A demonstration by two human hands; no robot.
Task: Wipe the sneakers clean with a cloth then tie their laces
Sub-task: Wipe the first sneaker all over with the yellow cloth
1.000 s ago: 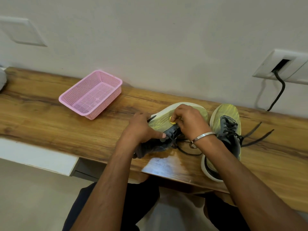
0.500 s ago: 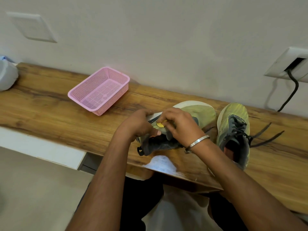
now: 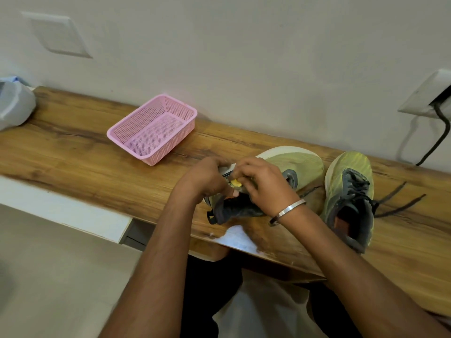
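Two yellow-green sneakers with grey collars sit on the wooden table [image 3: 73,164]. The left sneaker [image 3: 300,164] lies tipped on its side, with its grey heel toward me. My left hand [image 3: 207,179] and my right hand [image 3: 261,181] are both curled over its lacing. A dark lace end shows between my left fingers, and my right fingertips pinch at the lace beside a small yellow spot [image 3: 235,183]. The right sneaker [image 3: 349,191] stands upright at the right, untouched. Its dark laces [image 3: 400,201] trail loose across the wood. No cloth is visible.
A pink mesh basket [image 3: 151,130] stands at the back left by the wall. A grey-white object [image 3: 14,103] sits at the far left end. A black cable [image 3: 439,132] hangs from a wall socket at the right. A white worn patch [image 3: 239,237] marks the table's front edge.
My hands have closed together over the left sneaker's lacing, and the loose lace loops seen below my right wrist are gone from view. The right sneaker has not moved.
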